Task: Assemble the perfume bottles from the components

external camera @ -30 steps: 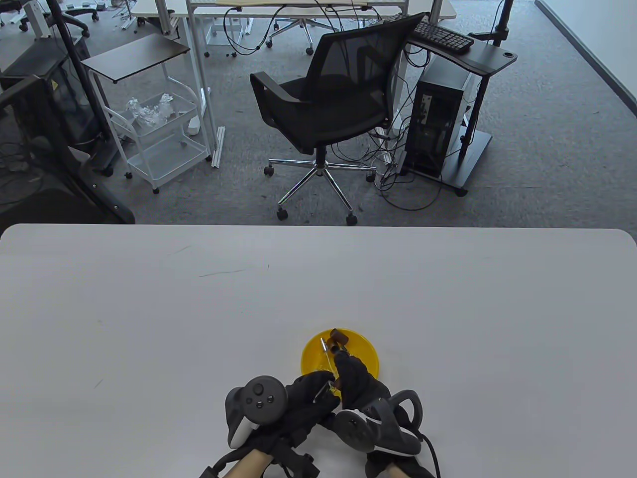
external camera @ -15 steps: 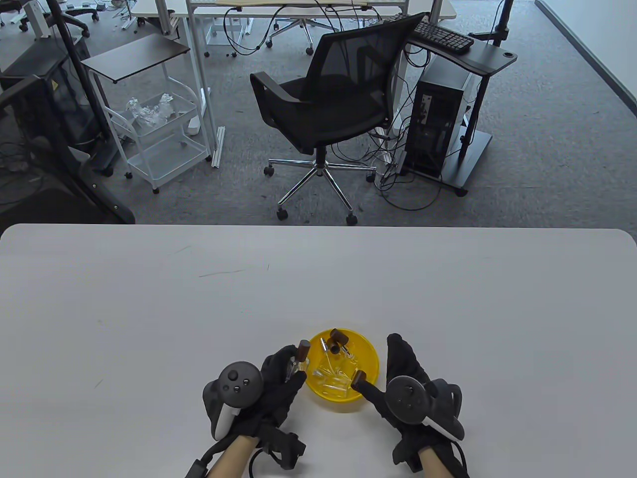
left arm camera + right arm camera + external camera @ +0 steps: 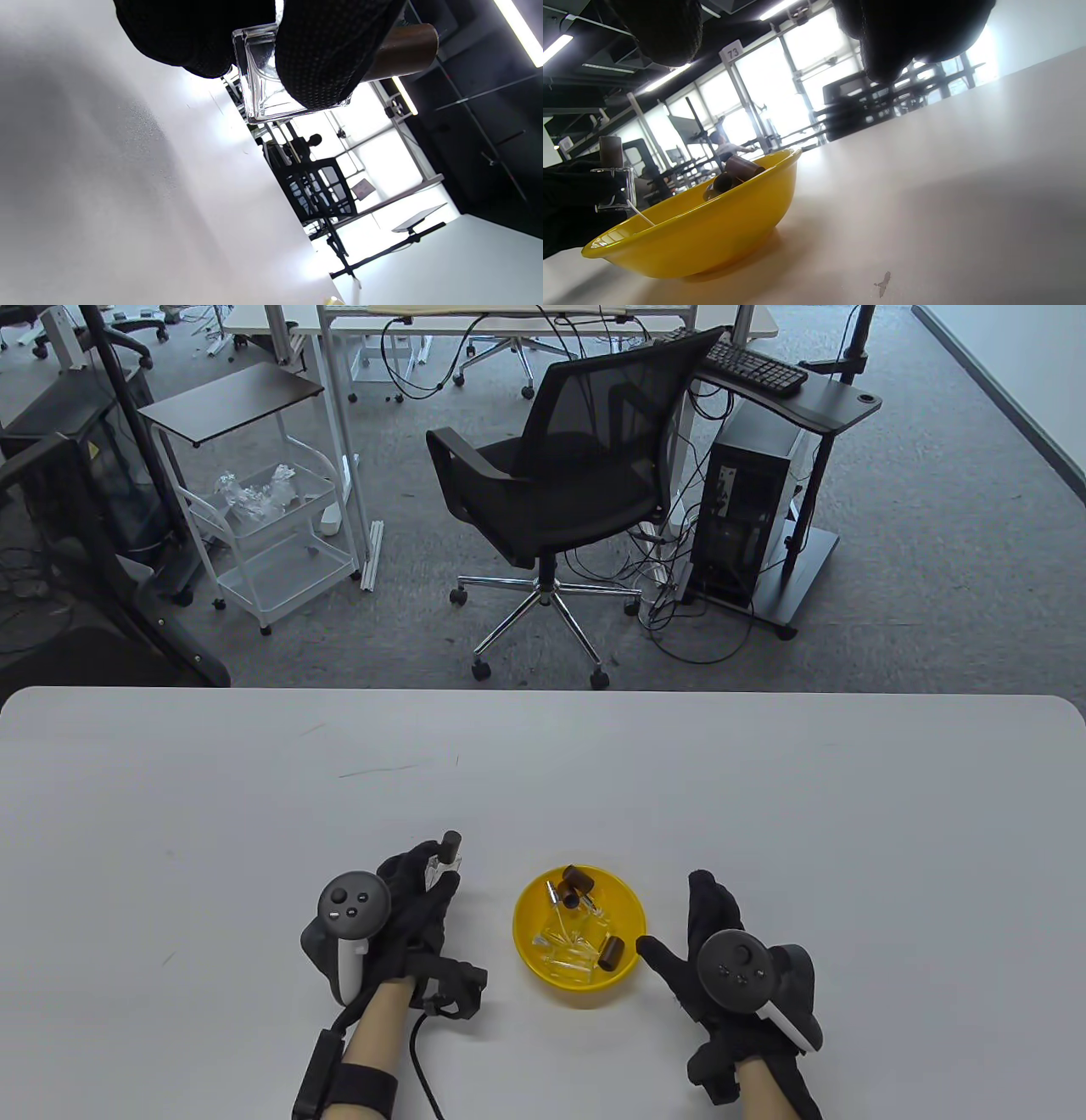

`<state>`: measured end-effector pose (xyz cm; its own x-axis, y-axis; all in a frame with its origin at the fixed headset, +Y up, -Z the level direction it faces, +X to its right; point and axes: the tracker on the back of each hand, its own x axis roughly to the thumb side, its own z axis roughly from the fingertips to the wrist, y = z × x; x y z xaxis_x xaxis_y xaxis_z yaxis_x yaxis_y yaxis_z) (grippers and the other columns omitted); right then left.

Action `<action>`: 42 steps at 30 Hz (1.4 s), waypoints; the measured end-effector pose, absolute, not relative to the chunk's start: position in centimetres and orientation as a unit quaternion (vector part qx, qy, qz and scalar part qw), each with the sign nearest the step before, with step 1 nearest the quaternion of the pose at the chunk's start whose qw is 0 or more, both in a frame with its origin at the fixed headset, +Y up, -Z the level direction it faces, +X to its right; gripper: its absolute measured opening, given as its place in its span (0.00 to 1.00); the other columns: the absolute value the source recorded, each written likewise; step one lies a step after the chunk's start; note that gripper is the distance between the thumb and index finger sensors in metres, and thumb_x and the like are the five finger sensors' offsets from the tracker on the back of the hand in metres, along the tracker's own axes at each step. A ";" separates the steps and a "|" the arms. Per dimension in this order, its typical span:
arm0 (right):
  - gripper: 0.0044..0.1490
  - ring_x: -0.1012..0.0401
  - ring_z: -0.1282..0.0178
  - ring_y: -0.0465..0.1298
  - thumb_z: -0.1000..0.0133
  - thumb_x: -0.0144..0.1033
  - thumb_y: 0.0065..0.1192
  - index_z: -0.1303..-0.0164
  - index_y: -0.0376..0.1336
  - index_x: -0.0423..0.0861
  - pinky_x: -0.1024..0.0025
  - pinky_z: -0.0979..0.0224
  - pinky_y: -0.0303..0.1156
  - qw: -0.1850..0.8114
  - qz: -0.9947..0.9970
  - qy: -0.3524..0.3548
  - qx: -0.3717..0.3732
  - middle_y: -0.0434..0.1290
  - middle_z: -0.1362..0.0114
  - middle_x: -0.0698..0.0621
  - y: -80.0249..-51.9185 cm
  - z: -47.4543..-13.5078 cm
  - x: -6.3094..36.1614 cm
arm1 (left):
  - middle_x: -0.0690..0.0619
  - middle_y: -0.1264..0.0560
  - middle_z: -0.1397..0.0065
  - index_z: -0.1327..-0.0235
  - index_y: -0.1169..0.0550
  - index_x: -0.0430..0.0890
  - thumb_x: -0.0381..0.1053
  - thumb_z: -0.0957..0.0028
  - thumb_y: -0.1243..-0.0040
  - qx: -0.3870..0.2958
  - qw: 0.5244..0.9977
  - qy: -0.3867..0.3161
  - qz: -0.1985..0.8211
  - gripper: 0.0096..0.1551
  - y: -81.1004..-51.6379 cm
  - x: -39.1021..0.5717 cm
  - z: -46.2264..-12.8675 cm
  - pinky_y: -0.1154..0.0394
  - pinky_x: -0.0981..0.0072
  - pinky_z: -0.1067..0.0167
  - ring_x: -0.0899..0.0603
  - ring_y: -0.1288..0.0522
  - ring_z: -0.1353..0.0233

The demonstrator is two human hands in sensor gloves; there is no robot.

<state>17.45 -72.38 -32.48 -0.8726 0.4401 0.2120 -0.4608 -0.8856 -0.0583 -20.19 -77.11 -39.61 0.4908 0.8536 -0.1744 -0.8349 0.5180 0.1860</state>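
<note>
The left hand (image 3: 407, 899) grips a small perfume bottle (image 3: 445, 861) of clear glass with a brown cap (image 3: 450, 843), to the left of the yellow bowl (image 3: 626, 903) and apart from it; in the left wrist view the gloved fingers (image 3: 326, 51) wrap around the square glass body (image 3: 265, 93) and the cap (image 3: 405, 51) sticks out to the side; whether the bottle touches the white table (image 3: 254, 814) I cannot tell. The right hand (image 3: 721, 959) lies open just to the right of the bowl, fingers spread and holding nothing; its thumb points toward the bowl's rim. Inside the bowl there are loose parts: some clear glass pieces (image 3: 564, 942), brown caps (image 3: 579, 881) at the far side, and one more brown cap (image 3: 611, 953) at the near right side. In the right wrist view the bowl (image 3: 712, 237) stands on the table and caps (image 3: 736, 173) show above its rim.
</note>
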 end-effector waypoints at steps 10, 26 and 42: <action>0.63 0.33 0.25 0.64 0.34 0.56 0.54 0.21 0.26 0.28 0.35 0.29 0.63 0.245 0.963 -0.061 0.090 0.47 0.18 0.25 -72.4 -32.5 17.9 | 0.55 0.25 0.26 0.30 0.28 0.63 0.53 0.46 0.33 -0.023 0.897 0.189 0.400 0.29 -78.2 -20.5 -42.6 0.30 0.49 0.29 0.41 0.29 0.25; 0.63 0.32 0.25 0.63 0.34 0.57 0.53 0.21 0.25 0.28 0.35 0.30 0.63 0.253 0.963 -0.046 0.083 0.47 0.18 0.25 -72.4 -32.5 18.0 | 0.56 0.29 0.23 0.26 0.34 0.60 0.54 0.42 0.39 -0.065 0.928 0.197 0.310 0.30 -78.2 -18.6 -44.0 0.43 0.48 0.22 0.43 0.43 0.18; 0.63 0.32 0.25 0.63 0.34 0.57 0.53 0.21 0.25 0.28 0.34 0.30 0.63 0.243 0.965 -0.048 0.087 0.47 0.18 0.25 -72.3 -32.5 17.8 | 0.48 0.36 0.18 0.19 0.40 0.54 0.53 0.43 0.38 -0.039 0.936 0.164 0.309 0.40 -77.5 -19.1 -42.3 0.42 0.43 0.23 0.36 0.43 0.18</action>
